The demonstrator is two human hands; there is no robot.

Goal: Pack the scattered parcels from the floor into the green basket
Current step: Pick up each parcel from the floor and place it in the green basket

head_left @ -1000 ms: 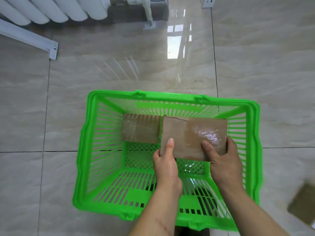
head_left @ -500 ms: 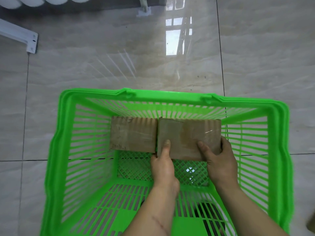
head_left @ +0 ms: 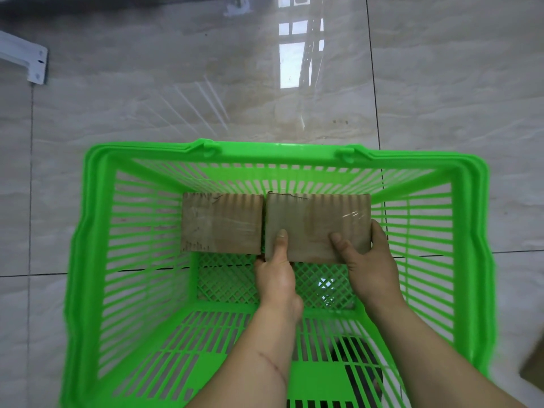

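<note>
The green basket stands on the tiled floor and fills most of the view. Inside it, against the far wall, a brown cardboard parcel lies on the bottom at the left. A second taped cardboard parcel sits right beside it, edge to edge. My left hand grips this second parcel at its near left corner, thumb on top. My right hand holds its near right corner, thumb on top and fingers round the end.
A brown cardboard shape, blurred, shows on the floor at the right edge. A white bracket lies at the far left. Glossy tiles surround the basket. The basket's near half holds nothing but my forearms.
Both hands have lowered the second parcel into the basket, down beside the first parcel. The view has moved closer to the basket.
</note>
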